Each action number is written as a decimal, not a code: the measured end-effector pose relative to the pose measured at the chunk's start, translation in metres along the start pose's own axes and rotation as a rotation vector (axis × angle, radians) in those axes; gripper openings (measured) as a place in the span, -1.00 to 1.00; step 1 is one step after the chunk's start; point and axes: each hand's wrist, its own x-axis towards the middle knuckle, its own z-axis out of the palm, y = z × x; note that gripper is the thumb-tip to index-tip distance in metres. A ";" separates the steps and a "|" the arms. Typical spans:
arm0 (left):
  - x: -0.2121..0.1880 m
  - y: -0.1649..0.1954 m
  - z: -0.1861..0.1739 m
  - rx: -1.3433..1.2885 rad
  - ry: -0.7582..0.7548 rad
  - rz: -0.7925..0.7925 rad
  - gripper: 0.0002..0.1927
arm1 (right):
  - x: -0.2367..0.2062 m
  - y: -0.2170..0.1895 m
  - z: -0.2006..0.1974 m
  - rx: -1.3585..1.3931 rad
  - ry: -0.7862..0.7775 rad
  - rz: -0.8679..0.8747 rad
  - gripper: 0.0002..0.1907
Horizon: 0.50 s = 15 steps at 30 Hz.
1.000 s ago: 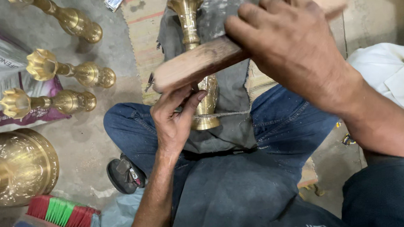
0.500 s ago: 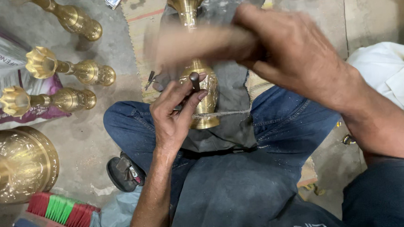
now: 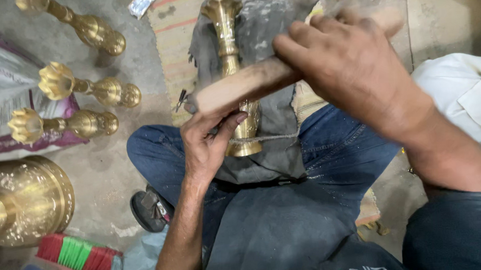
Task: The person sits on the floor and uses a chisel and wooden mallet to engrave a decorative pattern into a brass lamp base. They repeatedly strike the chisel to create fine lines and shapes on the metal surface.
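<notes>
Your right hand (image 3: 353,72) gripped wooden mallet (image 3: 243,85), fingers wrapped around handle. Your left hand (image 3: 207,142) fingers pinched small punch against brass vase (image 3: 234,74), lying on grey cloth (image 3: 284,121) at 12 o'clock.

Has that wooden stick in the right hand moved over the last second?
Yes. The wooden stick swung up across the brass vase, then dropped back down toward the left hand.

Dusty grey concrete floor (image 3: 110,182) under a striped mat (image 3: 175,22).

Metalwork workshop — brass vases (image 3: 87,123) strewn on concrete floor (image 3: 104,182)
</notes>
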 end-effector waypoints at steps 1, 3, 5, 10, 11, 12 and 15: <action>0.000 -0.002 0.000 -0.026 -0.004 -0.015 -0.77 | -0.006 0.002 0.005 0.063 -0.016 0.047 -0.63; -0.001 -0.006 -0.001 -0.079 -0.007 -0.052 -0.78 | -0.016 0.004 0.016 0.192 -0.050 0.135 -0.62; 0.000 -0.007 -0.002 -0.075 -0.018 -0.048 -0.78 | -0.019 0.001 0.020 0.184 -0.022 0.126 -0.59; 0.018 0.012 -0.007 -0.153 -0.024 -0.045 -0.84 | -0.014 -0.017 0.004 0.024 0.027 0.256 -0.64; 0.020 0.019 -0.011 -0.211 -0.030 -0.049 -0.88 | -0.016 -0.018 -0.002 0.231 0.105 0.331 -0.62; 0.022 0.025 -0.015 -0.270 -0.038 -0.058 -0.89 | -0.021 -0.021 -0.008 0.443 0.182 0.404 -0.59; 0.008 0.038 -0.053 -0.311 -0.088 0.111 -0.91 | -0.049 -0.024 -0.019 0.871 0.310 1.056 -0.69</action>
